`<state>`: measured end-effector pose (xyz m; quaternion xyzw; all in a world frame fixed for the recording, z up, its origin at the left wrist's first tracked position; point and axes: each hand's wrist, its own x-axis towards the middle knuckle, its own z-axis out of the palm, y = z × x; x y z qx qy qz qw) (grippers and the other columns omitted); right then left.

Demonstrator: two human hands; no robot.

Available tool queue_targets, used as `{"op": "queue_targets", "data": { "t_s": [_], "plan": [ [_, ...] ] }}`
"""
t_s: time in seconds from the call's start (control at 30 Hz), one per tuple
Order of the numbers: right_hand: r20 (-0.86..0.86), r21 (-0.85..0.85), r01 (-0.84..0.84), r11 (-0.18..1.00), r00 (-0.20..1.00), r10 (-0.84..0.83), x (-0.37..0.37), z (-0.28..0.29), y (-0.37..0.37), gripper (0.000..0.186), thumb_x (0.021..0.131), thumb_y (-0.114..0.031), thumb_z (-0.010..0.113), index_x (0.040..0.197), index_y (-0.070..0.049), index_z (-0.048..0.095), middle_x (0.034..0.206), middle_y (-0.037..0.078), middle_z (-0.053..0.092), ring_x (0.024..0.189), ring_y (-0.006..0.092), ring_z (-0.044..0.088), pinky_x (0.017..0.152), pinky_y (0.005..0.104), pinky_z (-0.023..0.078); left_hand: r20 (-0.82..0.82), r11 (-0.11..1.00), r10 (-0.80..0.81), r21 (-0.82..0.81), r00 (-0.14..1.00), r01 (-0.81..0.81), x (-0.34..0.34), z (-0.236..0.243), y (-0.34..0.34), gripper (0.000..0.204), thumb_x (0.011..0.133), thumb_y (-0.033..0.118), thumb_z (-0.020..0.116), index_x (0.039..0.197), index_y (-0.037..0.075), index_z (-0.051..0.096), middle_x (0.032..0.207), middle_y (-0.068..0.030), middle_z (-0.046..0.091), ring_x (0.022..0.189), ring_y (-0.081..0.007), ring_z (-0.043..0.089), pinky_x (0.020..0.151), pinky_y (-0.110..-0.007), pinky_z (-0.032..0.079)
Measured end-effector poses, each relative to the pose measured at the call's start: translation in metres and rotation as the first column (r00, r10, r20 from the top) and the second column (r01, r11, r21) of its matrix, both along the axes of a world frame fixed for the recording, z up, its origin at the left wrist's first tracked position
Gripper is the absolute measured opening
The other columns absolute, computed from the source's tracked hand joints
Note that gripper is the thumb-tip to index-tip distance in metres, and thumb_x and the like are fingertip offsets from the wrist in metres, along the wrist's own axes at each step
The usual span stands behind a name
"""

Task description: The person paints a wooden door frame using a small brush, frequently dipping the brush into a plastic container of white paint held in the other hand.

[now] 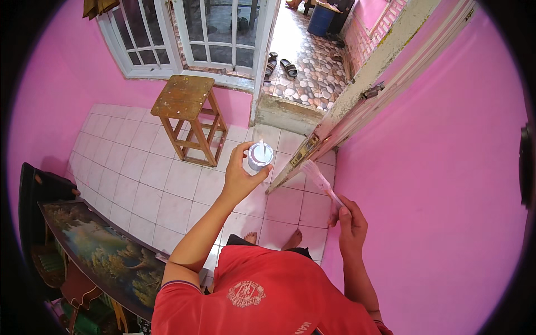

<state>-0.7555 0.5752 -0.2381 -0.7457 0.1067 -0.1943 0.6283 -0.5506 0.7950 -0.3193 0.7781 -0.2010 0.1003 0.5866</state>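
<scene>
Paintbrush (318,176) in the right hand (352,220): the grip is clamped on its handle, thumb against fingers, and the pale pink bristles point out toward eleven o'clock from that grip. Their tips are near the edge of the open, peeling door (357,106); whether they touch it, I cannot tell. At three o'clock from this hand spreads the pink wall (441,184). The left hand (241,177) has its grip closed around a small round can (261,159), which sits between one and two o'clock from the palm, its top facing up and pale inside. Bare feet (291,239) show at five o'clock from the left hand, on the tiled floor (159,176). Farther out, a wooden stool (184,96) stands between ten and eleven o'clock, a framed landscape painting (106,245) leans at eight, and dark sandals (288,68) lie beyond the doorway, near twelve from the can.
</scene>
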Motion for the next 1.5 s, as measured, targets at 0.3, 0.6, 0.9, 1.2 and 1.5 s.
{"op": "queue_targets", "data": {
  "t_s": [0.3,0.6,0.9,1.2,1.5],
  "plan": [
    [0.002,-0.024,0.037,0.999,0.999,-0.037,0.006,0.024,0.004,0.025,0.102,-0.007,0.062,0.125,0.004,0.065,0.089,0.009,0.068,0.073,0.0153,0.069,0.064,0.0266,0.054,-0.054,0.997,-0.065,-0.035,0.996,0.063,-0.029,-0.007,-0.001,0.063,0.074,0.017,0.086,0.128,0.004,0.056,0.119,-0.0089,0.062,0.108,-0.0207,0.058,0.098,-0.035,0.045],
    [0.080,-0.140,-0.033,0.990,0.996,0.044,0.044,0.053,0.022,0.019,0.098,-0.007,0.069,0.114,0.003,0.070,0.082,0.006,0.069,0.071,0.0125,0.069,0.063,0.0257,0.054,-0.093,0.991,-0.125,-0.052,0.988,0.120,-0.049,-0.011,-0.008,0.065,0.073,0.017,0.087,0.128,0.005,0.055,0.122,-0.0117,0.062,0.114,-0.0262,0.060,0.100,-0.037,0.047],
    [0.042,-0.444,-0.068,0.893,0.994,0.097,0.069,0.050,0.036,0.013,0.094,-0.009,0.073,0.104,-0.001,0.071,0.077,0.004,0.065,0.062,0.0078,0.060,0.057,0.0247,0.048,-0.134,0.986,-0.165,-0.061,0.977,0.158,-0.056,-0.001,-0.006,0.065,0.074,0.014,0.087,0.129,0.006,0.054,0.122,-0.0109,0.062,0.116,-0.0239,0.062,0.100,-0.036,0.048],
    [0.029,-0.569,-0.120,0.813,0.986,0.165,0.085,0.049,0.045,0.013,0.090,-0.010,0.076,0.101,-0.004,0.071,0.078,0.006,0.064,0.058,0.0128,0.059,0.052,0.0286,0.048,-0.131,0.984,-0.177,-0.057,0.975,0.171,-0.058,0.002,-0.002,0.064,0.072,0.015,0.088,0.128,0.006,0.056,0.122,-0.0119,0.063,0.115,-0.0278,0.065,0.098,-0.037,0.051],
    [-0.012,-0.557,-0.145,0.818,0.986,0.166,0.082,0.041,0.045,0.013,0.090,-0.011,0.076,0.100,-0.005,0.071,0.081,0.007,0.066,0.056,0.0133,0.058,0.052,0.0284,0.047,-0.104,0.983,-0.178,-0.069,0.978,0.172,-0.064,0.001,-0.007,0.065,0.072,0.015,0.088,0.128,0.006,0.056,0.121,-0.0123,0.064,0.114,-0.0291,0.066,0.096,-0.037,0.052]
  ]
}}
